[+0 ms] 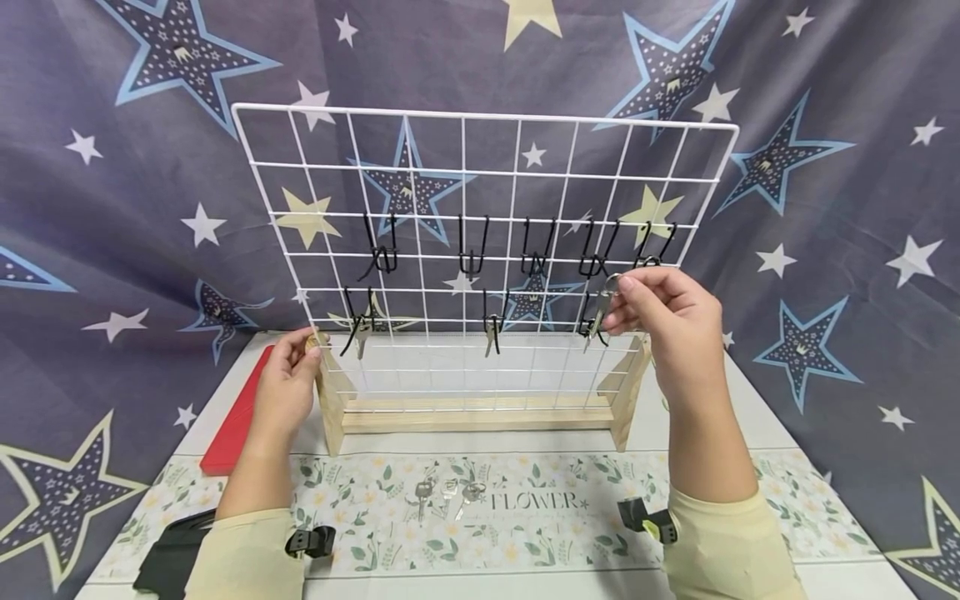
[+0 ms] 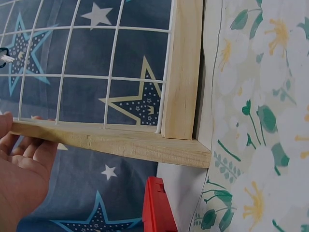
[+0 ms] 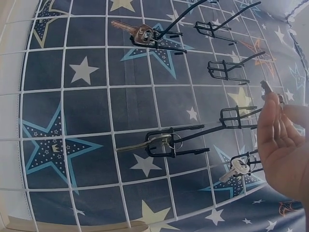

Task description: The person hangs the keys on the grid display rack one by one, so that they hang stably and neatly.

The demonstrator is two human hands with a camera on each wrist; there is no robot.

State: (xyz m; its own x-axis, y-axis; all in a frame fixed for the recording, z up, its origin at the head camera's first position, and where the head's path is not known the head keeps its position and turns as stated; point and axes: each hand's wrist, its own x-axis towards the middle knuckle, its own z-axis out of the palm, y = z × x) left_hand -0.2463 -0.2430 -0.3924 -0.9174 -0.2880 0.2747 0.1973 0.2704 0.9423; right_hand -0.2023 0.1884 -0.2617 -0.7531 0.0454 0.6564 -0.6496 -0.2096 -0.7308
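As my left hand [image 1: 285,385] grips the stand [image 1: 330,408], my right hand [image 1: 671,315] pinches a key [image 1: 603,305] centre-right; hanging it likely needs careful aim.

I see the left forearm [image 1: 258,471] angling up from the lower left of the head view, its hand [image 1: 288,379] left of centre, thumb and fingers bent in a grip. The right forearm [image 1: 708,442] rises from the lower right; that arm's hand [image 1: 667,308] sits higher, right of centre, thumb and forefinger pinching, other fingers curled.
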